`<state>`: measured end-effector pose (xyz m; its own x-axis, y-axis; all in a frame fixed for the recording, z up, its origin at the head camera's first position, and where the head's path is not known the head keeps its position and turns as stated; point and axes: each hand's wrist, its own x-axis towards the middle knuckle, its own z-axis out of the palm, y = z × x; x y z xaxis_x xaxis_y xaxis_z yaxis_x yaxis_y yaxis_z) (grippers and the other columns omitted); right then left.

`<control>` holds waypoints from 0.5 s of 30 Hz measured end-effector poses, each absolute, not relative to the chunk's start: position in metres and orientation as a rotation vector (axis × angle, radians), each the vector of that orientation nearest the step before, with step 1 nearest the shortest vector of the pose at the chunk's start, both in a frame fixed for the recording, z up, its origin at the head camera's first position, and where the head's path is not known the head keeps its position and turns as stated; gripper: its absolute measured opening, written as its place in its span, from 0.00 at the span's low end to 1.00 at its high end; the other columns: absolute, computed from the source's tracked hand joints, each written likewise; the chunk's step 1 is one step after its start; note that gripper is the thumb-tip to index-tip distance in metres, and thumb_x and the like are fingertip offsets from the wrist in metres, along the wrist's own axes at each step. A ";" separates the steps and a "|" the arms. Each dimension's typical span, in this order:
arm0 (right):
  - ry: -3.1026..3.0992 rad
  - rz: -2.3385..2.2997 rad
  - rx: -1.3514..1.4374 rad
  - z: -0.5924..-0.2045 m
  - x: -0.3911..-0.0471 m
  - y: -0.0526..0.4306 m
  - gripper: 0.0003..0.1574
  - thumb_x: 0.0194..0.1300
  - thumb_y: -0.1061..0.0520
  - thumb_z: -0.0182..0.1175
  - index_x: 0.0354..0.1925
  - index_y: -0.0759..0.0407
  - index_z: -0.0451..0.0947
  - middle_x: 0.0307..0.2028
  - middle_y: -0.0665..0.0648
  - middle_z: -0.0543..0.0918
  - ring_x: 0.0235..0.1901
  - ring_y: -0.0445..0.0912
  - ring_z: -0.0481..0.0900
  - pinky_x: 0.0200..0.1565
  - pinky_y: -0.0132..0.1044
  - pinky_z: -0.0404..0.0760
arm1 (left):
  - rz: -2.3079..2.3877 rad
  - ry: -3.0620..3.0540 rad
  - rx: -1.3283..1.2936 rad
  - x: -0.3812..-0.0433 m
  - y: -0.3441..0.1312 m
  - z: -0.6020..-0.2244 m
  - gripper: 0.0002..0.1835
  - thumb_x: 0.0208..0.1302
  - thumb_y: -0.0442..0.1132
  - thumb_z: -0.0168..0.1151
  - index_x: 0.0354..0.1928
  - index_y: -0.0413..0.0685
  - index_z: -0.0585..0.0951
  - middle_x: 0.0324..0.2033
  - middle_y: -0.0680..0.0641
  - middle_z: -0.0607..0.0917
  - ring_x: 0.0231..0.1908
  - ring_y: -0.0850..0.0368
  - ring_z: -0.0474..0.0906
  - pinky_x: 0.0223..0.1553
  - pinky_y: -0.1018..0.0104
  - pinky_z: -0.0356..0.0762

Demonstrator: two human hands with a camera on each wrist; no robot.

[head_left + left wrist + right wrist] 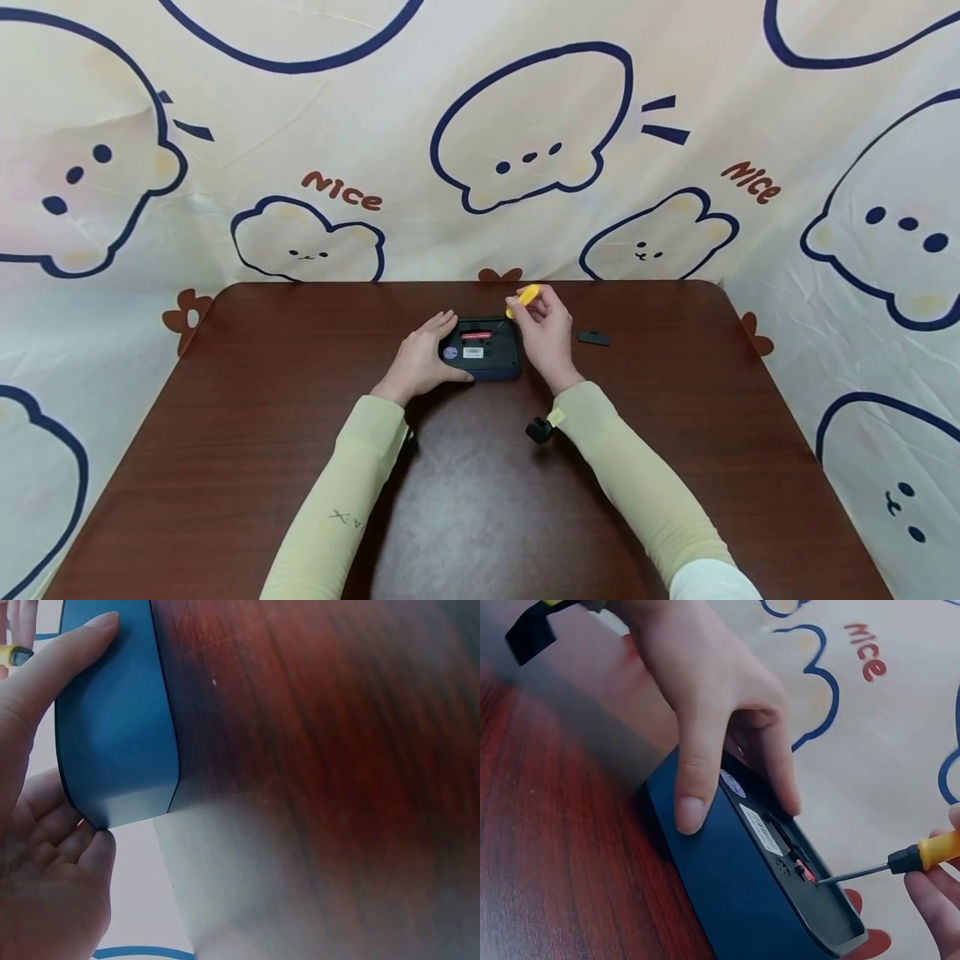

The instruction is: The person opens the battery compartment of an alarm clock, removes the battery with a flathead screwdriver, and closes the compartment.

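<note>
A dark blue box-shaped device [498, 363] lies on the table with its black underside up. A red battery [805, 872] shows in its open compartment, beside a white barcode label [760, 829]. My left hand [422, 358] grips the device at its left end, thumb along the near side and fingers at the far edge. My right hand [547, 335] holds a screwdriver [909, 859] by its yellow handle, at the device's far right corner. In the right wrist view, the metal tip is right at the battery's end. The left wrist view shows the blue side [120, 727] under the left thumb.
A small black cover [594, 338] lies on the brown table [315, 367] to the right of the device. Behind the table hangs a pale cloth [405, 108] with bear drawings. A black wrist camera [539, 430] hangs by the right sleeve.
</note>
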<state>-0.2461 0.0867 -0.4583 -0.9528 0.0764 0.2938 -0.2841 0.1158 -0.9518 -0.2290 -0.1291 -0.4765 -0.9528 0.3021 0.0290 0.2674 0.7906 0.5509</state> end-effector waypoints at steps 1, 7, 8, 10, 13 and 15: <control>-2.145 1.867 0.226 -0.457 -0.245 0.086 0.20 0.60 0.48 0.63 0.47 0.56 0.74 0.41 0.52 0.83 0.40 0.43 0.81 0.42 0.35 0.79 | 0.877 2.918 0.464 -0.229 -0.129 -0.476 0.58 0.35 0.60 0.77 0.70 0.46 0.61 0.69 0.51 0.58 0.69 0.56 0.48 0.62 0.45 0.54; -2.189 1.777 0.260 -0.456 -0.243 0.084 0.20 0.61 0.48 0.63 0.47 0.57 0.74 0.40 0.48 0.83 0.39 0.41 0.81 0.43 0.34 0.78 | 0.853 2.922 0.459 -0.230 -0.128 -0.475 0.59 0.36 0.60 0.77 0.70 0.46 0.61 0.69 0.51 0.57 0.69 0.56 0.47 0.62 0.46 0.53; -2.183 1.796 0.247 -0.456 -0.244 0.084 0.21 0.61 0.48 0.63 0.47 0.58 0.73 0.41 0.49 0.83 0.39 0.41 0.81 0.43 0.34 0.78 | 0.853 2.920 0.460 -0.230 -0.128 -0.474 0.58 0.36 0.60 0.77 0.70 0.46 0.61 0.69 0.51 0.57 0.69 0.56 0.47 0.62 0.46 0.53; -2.153 1.871 0.218 -0.458 -0.245 0.085 0.22 0.61 0.49 0.63 0.48 0.60 0.73 0.42 0.51 0.82 0.41 0.43 0.81 0.44 0.35 0.78 | 0.852 2.917 0.462 -0.230 -0.128 -0.474 0.59 0.36 0.60 0.77 0.70 0.46 0.61 0.69 0.51 0.57 0.69 0.56 0.47 0.62 0.46 0.53; -2.091 1.992 0.173 -0.459 -0.245 0.088 0.23 0.61 0.52 0.63 0.49 0.62 0.71 0.44 0.55 0.82 0.42 0.47 0.81 0.44 0.37 0.78 | 0.849 2.915 0.470 -0.230 -0.128 -0.475 0.59 0.36 0.60 0.76 0.70 0.46 0.60 0.69 0.51 0.57 0.69 0.56 0.47 0.62 0.46 0.54; -2.048 2.070 0.161 -0.460 -0.245 0.089 0.22 0.61 0.54 0.62 0.50 0.64 0.70 0.46 0.58 0.81 0.44 0.49 0.81 0.45 0.39 0.78 | 0.852 2.915 0.471 -0.230 -0.128 -0.475 0.59 0.36 0.60 0.76 0.70 0.46 0.60 0.69 0.51 0.57 0.69 0.56 0.47 0.62 0.46 0.54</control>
<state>-0.2449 0.0893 -0.4599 -0.9687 0.0821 0.2343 -0.2352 -0.0008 -0.9719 -0.2296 -0.1281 -0.4746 -0.9507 0.3094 0.0197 0.2713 0.7996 0.5357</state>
